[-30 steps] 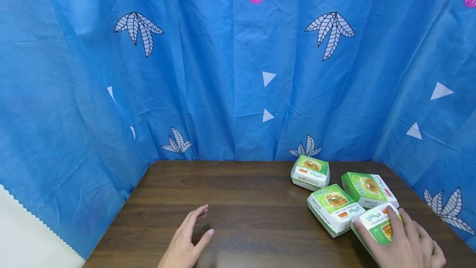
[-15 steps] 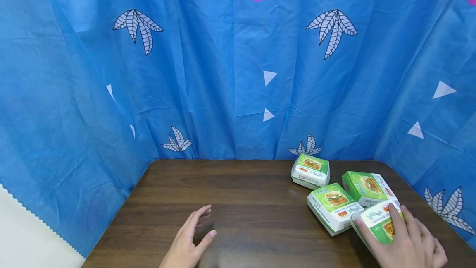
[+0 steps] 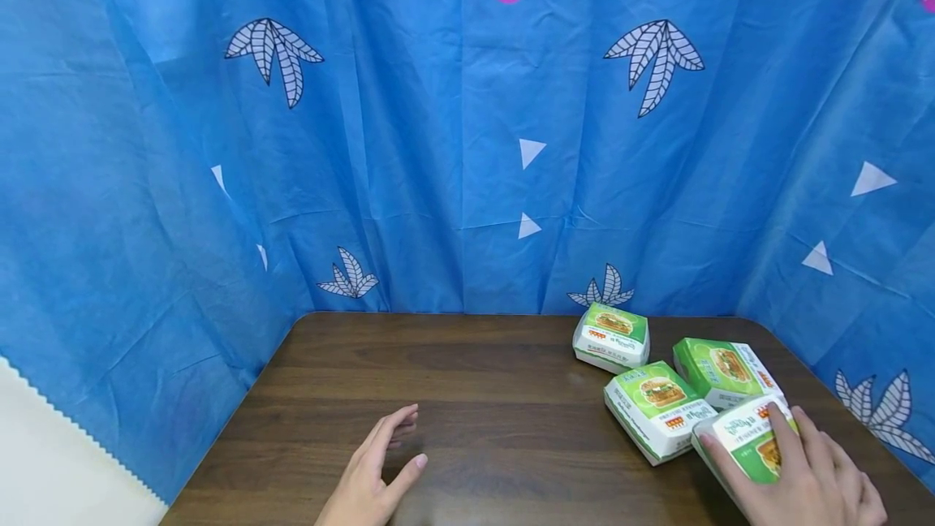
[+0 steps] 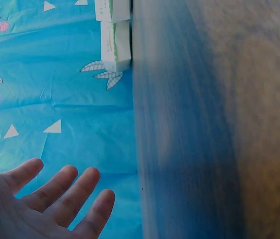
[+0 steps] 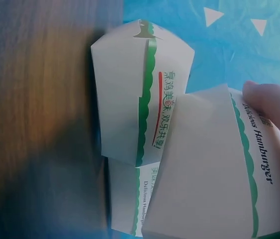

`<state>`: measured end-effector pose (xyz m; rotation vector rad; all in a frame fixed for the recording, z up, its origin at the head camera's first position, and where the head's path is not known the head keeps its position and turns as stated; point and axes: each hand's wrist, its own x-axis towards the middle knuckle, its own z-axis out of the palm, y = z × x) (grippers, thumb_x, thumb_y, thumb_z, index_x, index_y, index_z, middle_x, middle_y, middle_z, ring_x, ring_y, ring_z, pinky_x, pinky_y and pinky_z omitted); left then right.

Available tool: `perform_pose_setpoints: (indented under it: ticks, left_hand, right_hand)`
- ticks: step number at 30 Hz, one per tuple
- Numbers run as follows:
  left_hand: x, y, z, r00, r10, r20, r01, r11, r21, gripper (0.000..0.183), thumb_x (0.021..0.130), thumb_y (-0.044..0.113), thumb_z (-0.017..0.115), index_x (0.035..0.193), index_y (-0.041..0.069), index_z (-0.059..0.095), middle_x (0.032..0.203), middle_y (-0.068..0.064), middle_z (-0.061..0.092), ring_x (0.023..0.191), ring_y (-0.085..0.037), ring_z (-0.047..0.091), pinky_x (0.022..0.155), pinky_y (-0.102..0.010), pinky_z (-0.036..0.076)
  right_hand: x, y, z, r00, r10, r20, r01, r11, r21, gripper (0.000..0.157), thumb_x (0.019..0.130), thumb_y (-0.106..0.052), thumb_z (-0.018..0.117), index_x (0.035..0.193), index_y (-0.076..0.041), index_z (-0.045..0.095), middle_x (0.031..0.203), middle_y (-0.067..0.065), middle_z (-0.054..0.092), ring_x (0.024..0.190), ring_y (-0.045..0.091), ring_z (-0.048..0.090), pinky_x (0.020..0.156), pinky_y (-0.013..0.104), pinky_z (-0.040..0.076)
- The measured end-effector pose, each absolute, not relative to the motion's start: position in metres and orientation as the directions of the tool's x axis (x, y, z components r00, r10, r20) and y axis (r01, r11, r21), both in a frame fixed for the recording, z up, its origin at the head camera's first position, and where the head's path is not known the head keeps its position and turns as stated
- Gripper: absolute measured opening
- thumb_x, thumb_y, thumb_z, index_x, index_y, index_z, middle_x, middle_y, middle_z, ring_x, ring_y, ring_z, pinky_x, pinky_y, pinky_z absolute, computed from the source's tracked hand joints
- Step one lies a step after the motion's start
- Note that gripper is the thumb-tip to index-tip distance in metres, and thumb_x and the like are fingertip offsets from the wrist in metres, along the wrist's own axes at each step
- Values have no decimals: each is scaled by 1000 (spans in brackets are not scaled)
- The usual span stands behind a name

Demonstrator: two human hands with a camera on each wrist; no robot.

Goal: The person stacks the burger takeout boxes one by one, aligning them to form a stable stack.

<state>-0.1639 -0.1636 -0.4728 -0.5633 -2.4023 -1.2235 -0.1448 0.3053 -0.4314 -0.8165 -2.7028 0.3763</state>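
Note:
My right hand [image 3: 811, 477] grips a green and white hamburger box [image 3: 752, 438] at the table's front right, thumb on its near left side and fingers over the top. In the right wrist view this hamburger box [image 5: 199, 164] stands close in front, its white side facing the camera and the thumb [image 5: 274, 104] at its edge. Behind it and to its left lies a second box [image 3: 661, 400]; a third box [image 3: 726, 368] sits just beyond. My left hand [image 3: 368, 469] hovers over the left front of the table, fingers spread and loosely bent, holding nothing.
Farther back, near the table's rear edge, stands another hamburger box [image 3: 609, 338]. The dark wooden table [image 3: 467, 372] is bordered at the back and sides by a blue patterned curtain [image 3: 409, 144]. A white surface [image 3: 58, 461] shows at the lower left.
The right hand and the box it grips have shifted very slightly to the right. My left hand has drifted a little to the right as well. The other boxes stay in place.

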Motion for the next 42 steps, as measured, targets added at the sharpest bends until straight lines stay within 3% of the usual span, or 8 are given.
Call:
perform_pose_setpoints:
  ticks: [7, 25, 42]
  left_hand:
    - [-165, -165, -473, -861, 171, 479, 490, 529, 693, 53, 95, 16, 73, 145, 16, 53, 138, -3, 63, 115, -20, 65, 92, -35, 56]
    - [-164, -163, -471, -841, 192, 506, 523, 531, 667, 53, 95, 14, 72, 144, 15, 53, 138, 0, 62, 112, -24, 67, 90, -36, 57]
    - [-164, -163, -472, -818, 210, 535, 558, 515, 651, 56, 94, 13, 73, 145, 21, 52, 137, 2, 62, 112, -24, 67, 90, -36, 57]
  right_hand:
    - [-142, 302, -427, -800, 561, 214, 461, 802, -380, 112, 80, -78, 65, 153, 2, 36, 157, 34, 24, 139, 55, 20, 114, 73, 9]
    - [-132, 282, -421, -739, 456, 495, 212, 855, -473, 102, 70, -63, 84, 147, -5, 53, 150, 25, 46, 132, 46, 38, 106, 72, 21]
    - [-132, 264, -422, -738, 382, 555, 105, 879, -466, 98, 66, -57, 89, 144, -6, 57, 145, 23, 50, 127, 46, 40, 103, 74, 21]
